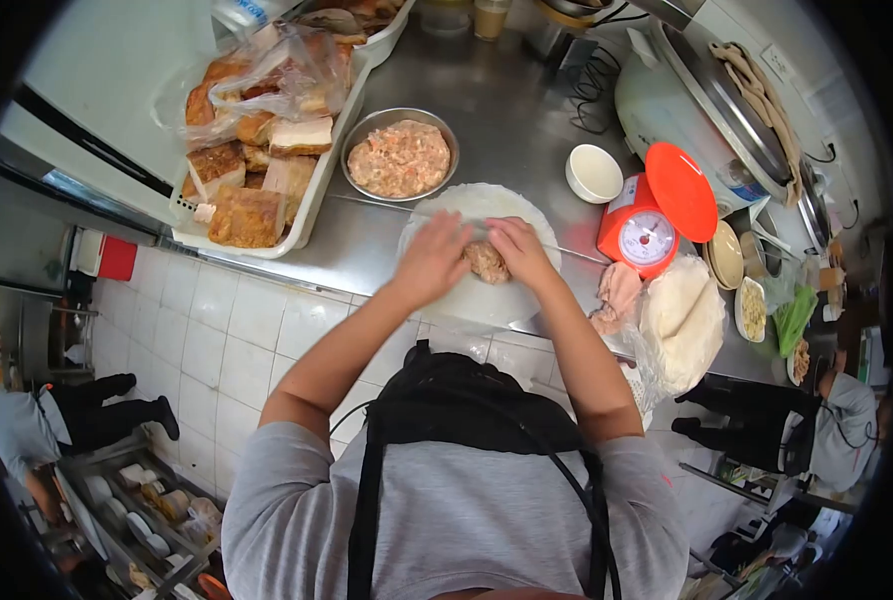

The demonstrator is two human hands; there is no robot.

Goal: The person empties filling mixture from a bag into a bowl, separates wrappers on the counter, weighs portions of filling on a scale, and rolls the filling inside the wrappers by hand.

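A round, pale, thin sheet [456,305] lies at the front edge of the steel counter, with a lump of minced filling [486,262] on it. My left hand [432,258] rests on the sheet to the left of the lump, its fingers stretched out and holding nothing I can see. On the other side, my right hand [517,250] touches the upper right of the lump, fingers bent; whether they grip the sheet or filling is unclear. Behind my left hand stands a metal bowl [348,160] of pinkish mince [399,160].
A white tray [311,205] of browned meat blocks is at the left. On the right are a white bowl [594,173], a red scale [647,240], raw meat [618,292] and a bagged pale mass [682,320]. Other people work at far left and right.
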